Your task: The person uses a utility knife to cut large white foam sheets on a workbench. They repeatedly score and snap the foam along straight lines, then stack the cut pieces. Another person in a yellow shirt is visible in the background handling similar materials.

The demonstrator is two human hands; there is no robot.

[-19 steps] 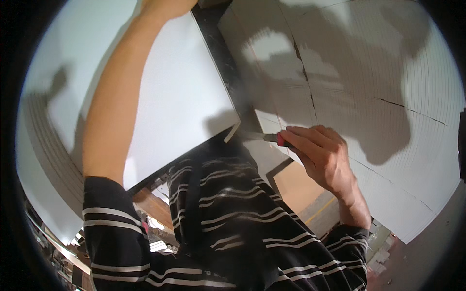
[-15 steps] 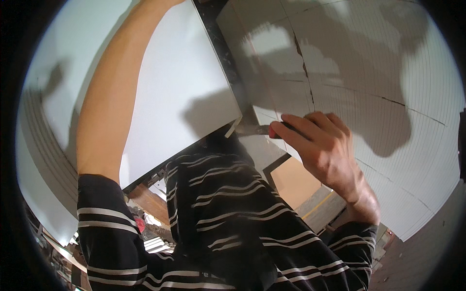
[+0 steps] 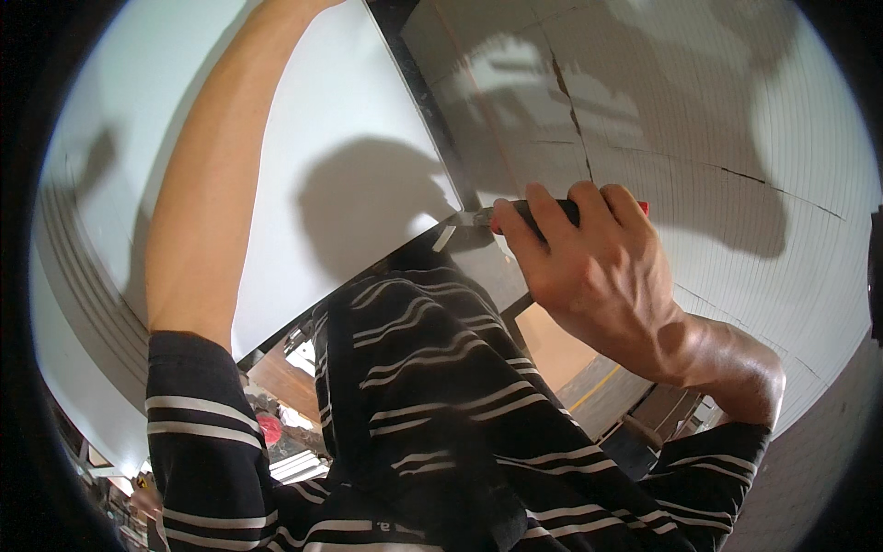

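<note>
My right hand [image 3: 598, 253] is closed round a blade tool with a black and red handle [image 3: 541, 217]. Its short metal blade [image 3: 471, 219] points left and meets the near right corner of a white panel [image 3: 340, 120]. A small pale strip [image 3: 444, 238] hangs at that corner, just below the blade. Whether the blade touches the strip, I cannot tell. My left forearm [image 3: 207, 175] stretches over the panel to the upper edge of the picture, where the hand itself is cut off. A shadow falls on the panel next to the corner.
To the right lies a broad, pale, finely lined surface [image 3: 736, 207] with dark cracks. Stacked board edges [image 3: 83, 248] curve along the left. Below the panel are a tan board [image 3: 561, 345], a red item [image 3: 269, 428] and clutter on the floor.
My right hand has moved up and slightly left, turning so more of the handle shows. The blade has come up to the panel's corner. My left arm has stayed put.
</note>
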